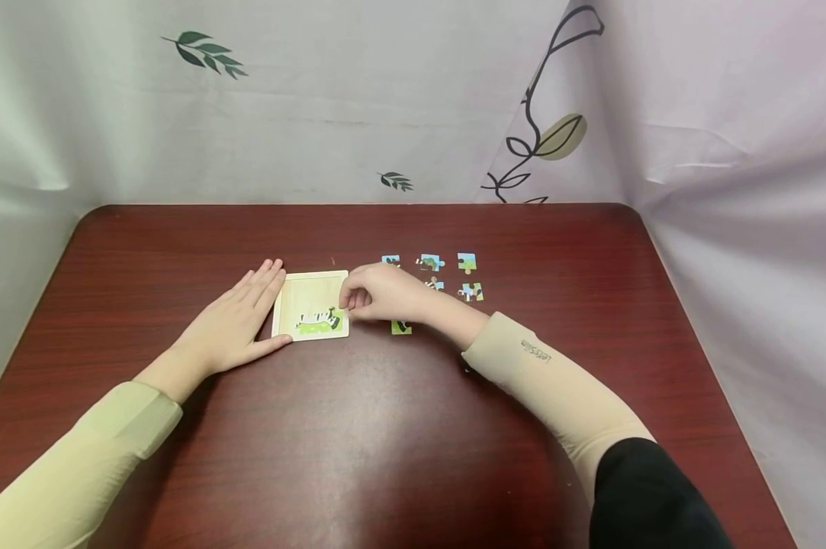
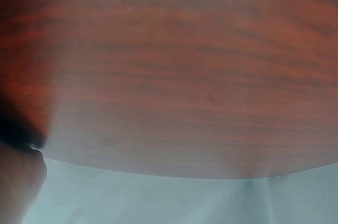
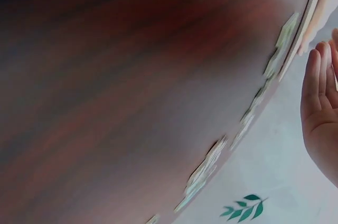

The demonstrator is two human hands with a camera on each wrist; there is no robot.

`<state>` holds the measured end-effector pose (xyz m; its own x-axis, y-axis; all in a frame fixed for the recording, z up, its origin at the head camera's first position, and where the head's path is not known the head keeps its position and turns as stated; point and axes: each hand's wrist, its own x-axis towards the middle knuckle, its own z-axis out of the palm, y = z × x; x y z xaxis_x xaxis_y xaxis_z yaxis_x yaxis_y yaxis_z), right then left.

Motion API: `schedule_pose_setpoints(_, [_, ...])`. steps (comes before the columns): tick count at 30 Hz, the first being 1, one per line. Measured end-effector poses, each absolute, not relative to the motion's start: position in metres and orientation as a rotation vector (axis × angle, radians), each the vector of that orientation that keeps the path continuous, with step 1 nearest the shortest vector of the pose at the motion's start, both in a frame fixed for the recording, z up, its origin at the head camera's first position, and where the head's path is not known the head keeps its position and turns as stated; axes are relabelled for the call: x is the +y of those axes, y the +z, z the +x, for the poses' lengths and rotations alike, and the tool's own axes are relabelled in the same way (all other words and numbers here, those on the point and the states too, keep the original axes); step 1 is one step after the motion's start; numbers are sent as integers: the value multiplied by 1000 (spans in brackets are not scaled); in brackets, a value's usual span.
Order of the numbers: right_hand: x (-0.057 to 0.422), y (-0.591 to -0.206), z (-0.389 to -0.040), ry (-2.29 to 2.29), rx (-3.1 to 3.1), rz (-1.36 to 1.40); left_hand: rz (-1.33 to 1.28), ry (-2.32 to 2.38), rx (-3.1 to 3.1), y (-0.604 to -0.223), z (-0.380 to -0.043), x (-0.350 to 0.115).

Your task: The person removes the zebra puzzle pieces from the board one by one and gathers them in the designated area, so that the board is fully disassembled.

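Note:
A shallow, pale wooden puzzle tray lies on the table, with joined zebra-and-grass puzzle pieces along its lower side. My left hand rests flat beside it, fingers stretched along the left edge and thumb at the lower left corner. Over the tray's right edge, my right hand has its fingertips pinched together on a puzzle piece, mostly hidden by the fingers. In the right wrist view that hand shows at the right border, with a thin pale sliver by the fingers.
Loose puzzle pieces lie right of the tray, among them a blue-and-green one, one with a tree and a green one below my right hand. Pale curtains hang around the dark red table.

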<state>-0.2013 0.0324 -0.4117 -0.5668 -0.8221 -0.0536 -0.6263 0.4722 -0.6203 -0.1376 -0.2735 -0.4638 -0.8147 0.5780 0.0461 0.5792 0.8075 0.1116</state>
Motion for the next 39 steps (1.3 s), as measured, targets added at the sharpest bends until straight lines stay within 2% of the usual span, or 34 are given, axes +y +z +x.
schedule_pose_setpoints(20, [-20,-414,-204,-700,2257,-1219,-951,-206,-2974,-465,-138,-274])
schedule_pose_setpoints(39, [-30,-417,-204,-580,2319,-1219,-955,-209,-2955,-467,-138,-274])
